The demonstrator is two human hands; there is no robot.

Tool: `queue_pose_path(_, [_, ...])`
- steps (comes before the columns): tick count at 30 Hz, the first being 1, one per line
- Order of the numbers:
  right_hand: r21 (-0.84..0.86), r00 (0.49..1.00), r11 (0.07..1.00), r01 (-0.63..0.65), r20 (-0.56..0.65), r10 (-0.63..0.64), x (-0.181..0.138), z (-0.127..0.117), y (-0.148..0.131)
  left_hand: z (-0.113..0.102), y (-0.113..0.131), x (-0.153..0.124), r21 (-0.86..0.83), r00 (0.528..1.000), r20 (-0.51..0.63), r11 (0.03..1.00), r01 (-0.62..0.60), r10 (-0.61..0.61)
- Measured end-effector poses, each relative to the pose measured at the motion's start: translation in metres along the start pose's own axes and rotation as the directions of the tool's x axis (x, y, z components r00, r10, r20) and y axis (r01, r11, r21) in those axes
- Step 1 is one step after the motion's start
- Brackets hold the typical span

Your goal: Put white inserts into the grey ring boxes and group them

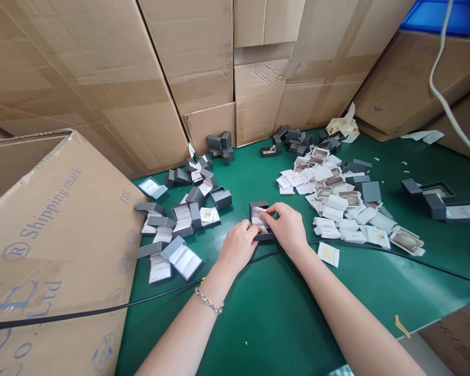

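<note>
A small dark grey jewellery-style box (258,204) stands with its lid up on the green table, between my two hands. My left hand (239,241) closes on the box's left front side, its thumb and fingertips at the lower half. The fingers of my right hand (285,223) pinch a white paper insert (258,215) against the inside of the lid. Part of the box's inside is covered by my fingers. A white paper packet with a yellow patch (329,255) lies flat to the right of my right forearm.
Open grey boxes with white linings (184,257) cluster at left. White paper inserts (332,206) pile up at right, with more grey boxes (370,191) among them. A black cable (160,296) crosses the green table (258,308). Large cardboard cartons (62,250) stand left and behind.
</note>
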State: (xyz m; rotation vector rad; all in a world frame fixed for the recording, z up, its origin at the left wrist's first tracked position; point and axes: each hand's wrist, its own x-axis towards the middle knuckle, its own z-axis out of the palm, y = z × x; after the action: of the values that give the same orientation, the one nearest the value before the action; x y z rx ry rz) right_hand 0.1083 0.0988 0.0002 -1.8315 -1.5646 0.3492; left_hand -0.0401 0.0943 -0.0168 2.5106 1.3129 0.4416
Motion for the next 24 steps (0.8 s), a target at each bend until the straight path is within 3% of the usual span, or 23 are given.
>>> queue_pose_path(3, [0.036,0.995,0.995,-0.095,-0.022,0.096,0.005,0.000,0.006,-0.002,0.002,-0.001,0.024,0.998,0.029,0.998,-0.051,0.051])
queue_pose_path(5, [0.110,0.988,0.982,-0.156,0.032,0.153,0.008,-0.002,0.009,-0.003,0.003,-0.001,0.038,0.995,0.043,0.995,-0.092,0.090])
queue_pose_path(9, [0.170,0.974,0.972,-0.163,0.183,0.132,0.012,-0.007,0.010,-0.003,0.003,-0.002,0.048,0.991,0.055,0.991,-0.125,0.122])
queue_pose_path(15, [0.177,0.975,0.968,-0.176,0.166,0.147,0.011,-0.008,0.008,-0.002,0.003,-0.002,0.019,0.993,0.036,0.993,-0.114,0.113])
queue_pose_path(20, [0.149,0.995,0.988,-0.032,0.098,0.018,0.009,-0.003,0.008,0.000,0.003,-0.002,0.026,0.999,-0.008,0.999,-0.043,0.043])
queue_pose_path(24, [0.124,0.999,0.991,0.043,0.026,-0.047,0.011,-0.007,0.014,-0.001,0.001,0.000,0.023,0.990,-0.093,0.994,0.106,-0.103])
